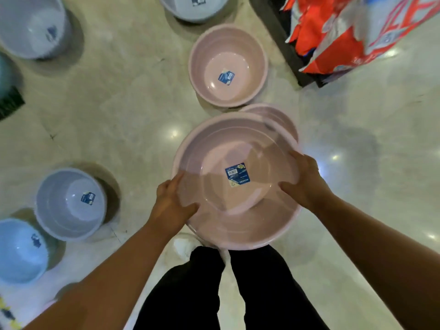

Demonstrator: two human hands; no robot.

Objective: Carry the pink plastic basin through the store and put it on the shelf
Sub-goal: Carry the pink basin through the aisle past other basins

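A large pink plastic basin (235, 225) with a blue label on its inner bottom is held level in front of my legs, above the floor. My left hand (170, 203) grips its left rim, thumb inside. My right hand (303, 184) grips its right rim, fingers over the edge. Behind it, partly hidden, another pink basin (278, 117) rests on the floor, and a third pink basin (228, 65) stands farther ahead. No shelf is in view.
Several grey and blue basins stand on the marble floor: a grey basin (69, 206) and a blue basin (19, 251) at left, larger grey basins (31, 27) at the top. A dark display base with red packages (338, 36) stands at top right.
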